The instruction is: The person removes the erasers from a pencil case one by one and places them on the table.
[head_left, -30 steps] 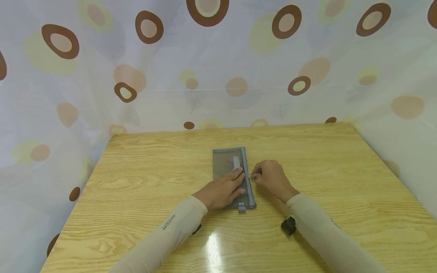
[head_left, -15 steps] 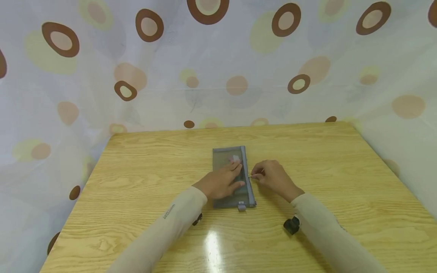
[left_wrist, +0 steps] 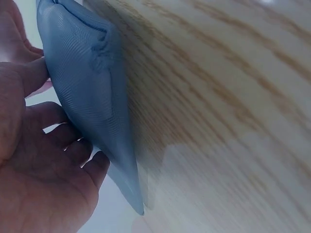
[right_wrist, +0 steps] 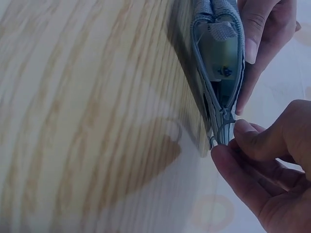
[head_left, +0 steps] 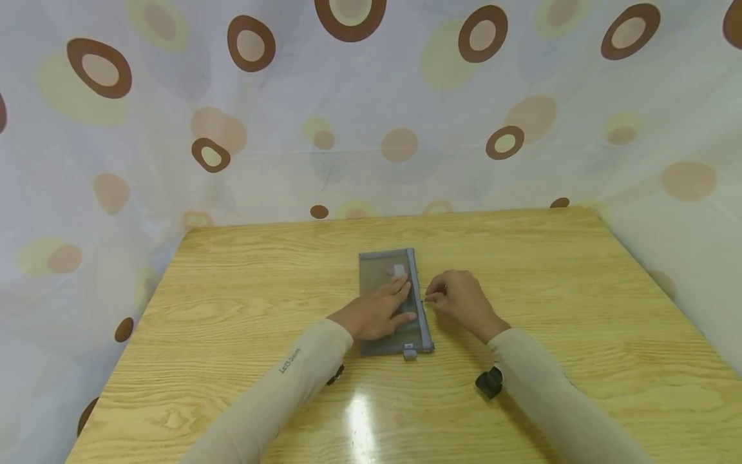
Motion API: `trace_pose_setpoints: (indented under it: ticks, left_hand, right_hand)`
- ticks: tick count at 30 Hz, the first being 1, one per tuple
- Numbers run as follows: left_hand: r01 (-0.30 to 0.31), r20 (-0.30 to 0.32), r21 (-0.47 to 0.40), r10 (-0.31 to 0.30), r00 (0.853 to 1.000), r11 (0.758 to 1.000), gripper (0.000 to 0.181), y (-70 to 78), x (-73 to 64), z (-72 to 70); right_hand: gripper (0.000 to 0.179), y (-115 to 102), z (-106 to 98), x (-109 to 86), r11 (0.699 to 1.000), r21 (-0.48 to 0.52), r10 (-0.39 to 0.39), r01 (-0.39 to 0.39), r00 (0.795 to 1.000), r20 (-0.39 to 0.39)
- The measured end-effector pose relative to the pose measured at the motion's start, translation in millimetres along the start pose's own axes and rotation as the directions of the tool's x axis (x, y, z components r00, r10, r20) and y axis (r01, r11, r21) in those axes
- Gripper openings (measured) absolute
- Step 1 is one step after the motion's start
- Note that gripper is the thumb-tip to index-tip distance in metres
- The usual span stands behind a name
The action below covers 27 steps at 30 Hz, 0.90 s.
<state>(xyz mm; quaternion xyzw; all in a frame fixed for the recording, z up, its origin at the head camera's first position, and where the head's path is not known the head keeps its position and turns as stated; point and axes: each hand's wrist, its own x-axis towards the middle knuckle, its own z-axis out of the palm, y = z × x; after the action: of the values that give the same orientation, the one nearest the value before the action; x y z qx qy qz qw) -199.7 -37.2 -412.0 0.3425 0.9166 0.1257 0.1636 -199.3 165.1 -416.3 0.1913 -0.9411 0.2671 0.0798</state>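
Observation:
A grey-blue mesh zip pouch [head_left: 374, 270] lies on the table with its zipper edge [head_left: 426, 332] facing right. My left hand [head_left: 378, 312] rests on top of it, fingers extended and thumb near the zipper side. Beside that edge my right hand [head_left: 461, 300] pinches the zipper pull [right_wrist: 225, 130] between thumb and index finger. In the right wrist view the zipper gapes between the slider and the pouch's near end. Through this mouth [right_wrist: 222, 53] show pale contents and a small dark-blue detail. A whitish item [head_left: 399, 269] shows through the mesh beyond the left fingertips.
The wood-grain table [head_left: 255, 283] extends around the pouch on all sides. A small fabric tab [head_left: 409, 354] sticks out of the pouch's near end. Behind the table hangs a pale curtain [head_left: 359, 174] with brown and yellow spots.
My left hand has slid slightly away from me over the pouch, covering more of the whitish item. The right hand stays at nearly the same place on the zipper edge.

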Motion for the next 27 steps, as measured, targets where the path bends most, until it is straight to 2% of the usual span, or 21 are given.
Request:
trace_pose_setpoints:
  ticks: [10,27]
  left_hand:
    - [0.009,0.01,-0.03,-0.009,1.0,1.0,0.071,-1.0,0.9,0.3]
    - [-0.005,0.015,-0.038,0.006,1.0,0.999,0.07,-2.4,1.4,0.7]
  right_hand:
    - [0.005,0,4,5.6,0.998,-0.038,0.053,-0.054,0.999,-0.011]
    - [0.008,1,8,13.1,0.996,-0.032,0.086,-0.087,0.996,-0.018]
